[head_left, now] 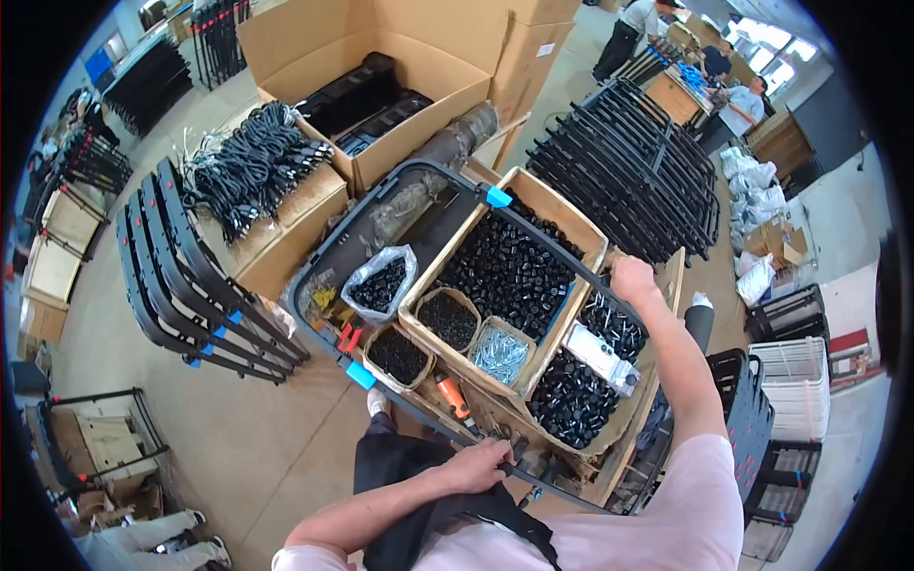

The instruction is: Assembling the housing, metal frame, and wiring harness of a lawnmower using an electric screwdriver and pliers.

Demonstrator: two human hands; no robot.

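Observation:
A black U-shaped tube frame with blue clips spans the workbench, over the parts boxes. My left hand is closed around its near bar, close to my body. At the right, my right hand grips the other bar. Below the frame, a cardboard box holds many black plastic caps, and smaller containers in it hold silver screws and small dark parts. An orange-handled power tool lies near my left hand. A clear bag of black parts sits inside the frame's outline.
Black curved frames stand at the left beside a box topped with black cables. A large open carton stands behind the bench. Stacked black frames lie at the far right; people are beyond them. White racks stand at right.

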